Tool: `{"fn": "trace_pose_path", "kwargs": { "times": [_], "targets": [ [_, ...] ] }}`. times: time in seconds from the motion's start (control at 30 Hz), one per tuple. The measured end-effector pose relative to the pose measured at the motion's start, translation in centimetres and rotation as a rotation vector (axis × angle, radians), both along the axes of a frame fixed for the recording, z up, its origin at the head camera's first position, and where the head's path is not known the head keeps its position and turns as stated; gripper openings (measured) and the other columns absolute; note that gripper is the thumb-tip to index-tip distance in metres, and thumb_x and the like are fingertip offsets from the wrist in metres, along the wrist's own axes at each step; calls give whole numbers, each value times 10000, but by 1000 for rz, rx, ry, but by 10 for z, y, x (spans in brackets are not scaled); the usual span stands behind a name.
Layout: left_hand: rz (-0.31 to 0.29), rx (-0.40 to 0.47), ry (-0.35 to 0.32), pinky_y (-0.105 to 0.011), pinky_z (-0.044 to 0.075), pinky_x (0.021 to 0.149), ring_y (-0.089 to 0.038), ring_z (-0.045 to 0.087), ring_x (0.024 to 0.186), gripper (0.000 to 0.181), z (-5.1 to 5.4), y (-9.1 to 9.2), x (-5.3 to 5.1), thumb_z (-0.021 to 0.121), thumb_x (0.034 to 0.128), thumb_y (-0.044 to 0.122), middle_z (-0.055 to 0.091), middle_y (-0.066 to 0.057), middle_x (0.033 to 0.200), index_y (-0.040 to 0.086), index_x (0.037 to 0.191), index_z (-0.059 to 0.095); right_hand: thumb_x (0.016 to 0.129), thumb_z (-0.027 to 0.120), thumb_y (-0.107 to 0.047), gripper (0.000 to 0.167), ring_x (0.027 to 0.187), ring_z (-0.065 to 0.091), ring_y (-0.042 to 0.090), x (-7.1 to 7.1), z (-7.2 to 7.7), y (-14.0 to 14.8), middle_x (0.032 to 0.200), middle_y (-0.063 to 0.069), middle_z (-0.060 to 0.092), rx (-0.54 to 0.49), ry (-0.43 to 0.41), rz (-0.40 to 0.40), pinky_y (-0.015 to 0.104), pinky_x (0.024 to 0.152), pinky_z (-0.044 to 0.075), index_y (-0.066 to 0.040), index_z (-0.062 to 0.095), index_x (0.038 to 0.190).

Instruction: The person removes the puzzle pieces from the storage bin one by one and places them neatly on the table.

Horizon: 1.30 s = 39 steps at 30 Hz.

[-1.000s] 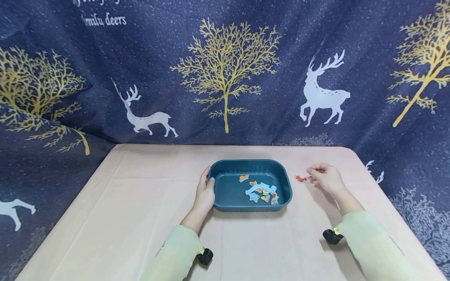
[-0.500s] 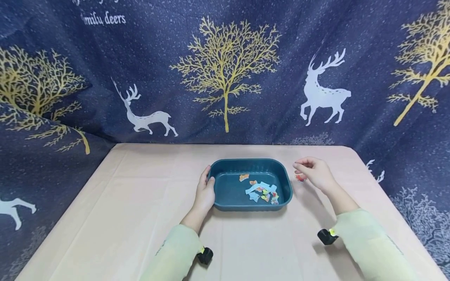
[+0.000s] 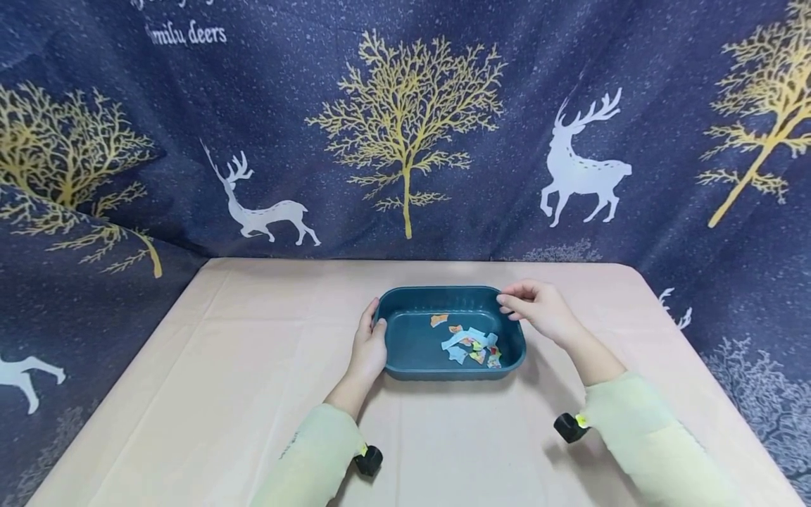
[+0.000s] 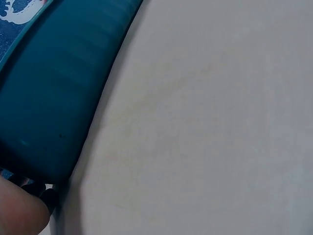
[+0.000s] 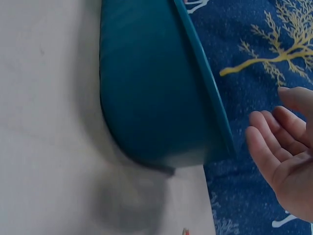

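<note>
A dark teal plastic tray (image 3: pixel 456 375) stands on the table. Torn scraps of coloured paper (image 3: pixel 469 341), mostly pale blue with orange and yellow bits, lie inside it, towards the right. My left hand (image 3: pixel 369 345) holds the tray's left side, thumb at the rim and fingers along the outer wall. My right hand (image 3: pixel 541 310) hovers at the tray's upper right corner, thumb and fingertips close together over the rim. Whether something small sits between those fingertips cannot be seen. A bit of a red scrap (image 5: pixel 186 231) shows at the lower edge of the right wrist view.
A pale cloth covers the table (image 3: pixel 253 394). Behind it hangs a dark blue curtain (image 3: pixel 272 105) with white deer and gold trees. A small black camera (image 3: pixel 369 461) is worn at the left wrist, another black camera (image 3: pixel 570 427) at the right.
My right hand has moved left from beside the red scrap on the table to the tray's right rim, now covering that scrap's spot in the head view. The left hand and tray stay put.
</note>
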<state>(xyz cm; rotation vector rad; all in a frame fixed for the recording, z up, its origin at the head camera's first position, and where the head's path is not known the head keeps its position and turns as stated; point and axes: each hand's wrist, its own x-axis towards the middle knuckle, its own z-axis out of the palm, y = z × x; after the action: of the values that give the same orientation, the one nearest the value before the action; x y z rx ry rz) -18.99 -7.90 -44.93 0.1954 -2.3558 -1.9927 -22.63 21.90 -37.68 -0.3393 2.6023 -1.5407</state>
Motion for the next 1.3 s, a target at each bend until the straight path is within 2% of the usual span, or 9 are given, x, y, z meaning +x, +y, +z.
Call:
{"fn": "trace_pose_path", "kwargs": {
  "times": [0.07,0.2,0.3,0.5,0.7,0.8,1.07,1.2,1.3],
  "targets": [
    [1,1,3,-463,175,1189,-293,175,1457,486,0,-1,0,318,1028,172,201,-78,1580,150,1505,227,924,613,-232,399,867,693,163,-1,0,-6,1077,272,653,1,-22,40,259,733,588,94,586,1152],
    [0,4,7,-466,172,1189,-298,173,1456,488,2,-3,0,312,1028,165,195,-84,1581,139,1507,219,918,619,-260,410,932,666,332,-1,-1,-15,1048,209,673,73,-55,133,357,778,585,62,595,1171],
    [-1,1,7,-463,173,1189,-298,175,1456,489,3,-3,0,311,1028,163,195,-87,1581,134,1507,217,924,608,-286,384,912,651,367,-1,-2,-22,1034,183,672,135,-63,198,424,789,574,20,618,1156],
    [0,0,6,-464,172,1189,-304,181,1453,489,1,-3,0,315,1025,155,200,-93,1578,131,1505,223,927,596,-308,359,846,649,319,-3,-6,-37,1016,197,663,222,-91,249,422,754,574,-13,636,1128],
    [-11,7,4,-468,162,1191,-308,166,1456,490,-1,-3,-1,309,1029,166,186,-95,1582,140,1508,212,927,592,-280,288,748,580,154,-6,-12,-48,929,72,677,367,-44,311,284,655,506,-39,665,1069],
    [-15,3,0,-471,159,1190,-309,163,1457,491,-2,-3,-1,305,1029,170,184,-98,1582,145,1509,207,929,584,-240,239,688,551,126,-6,-15,-51,890,43,678,429,-23,339,272,629,480,-51,672,1045],
    [-6,-2,2,-472,172,1187,-308,175,1455,491,2,0,0,311,1026,168,200,-104,1577,140,1506,214,860,689,-189,323,916,603,207,0,-18,-61,1018,95,657,638,-32,274,373,802,531,-7,624,1118],
    [-5,0,5,-467,174,1187,-301,177,1455,490,2,0,0,314,1026,173,204,-96,1577,143,1505,220,845,707,-184,344,870,581,201,0,-21,-64,1020,114,649,720,-23,243,368,782,528,12,614,1111],
    [-7,3,3,-472,172,1187,-299,175,1456,491,1,0,-1,317,1025,168,203,-93,1578,136,1505,219,837,707,-157,327,897,580,211,0,-24,-65,1070,144,645,731,-30,208,384,806,531,24,616,1094]
  ]
}}
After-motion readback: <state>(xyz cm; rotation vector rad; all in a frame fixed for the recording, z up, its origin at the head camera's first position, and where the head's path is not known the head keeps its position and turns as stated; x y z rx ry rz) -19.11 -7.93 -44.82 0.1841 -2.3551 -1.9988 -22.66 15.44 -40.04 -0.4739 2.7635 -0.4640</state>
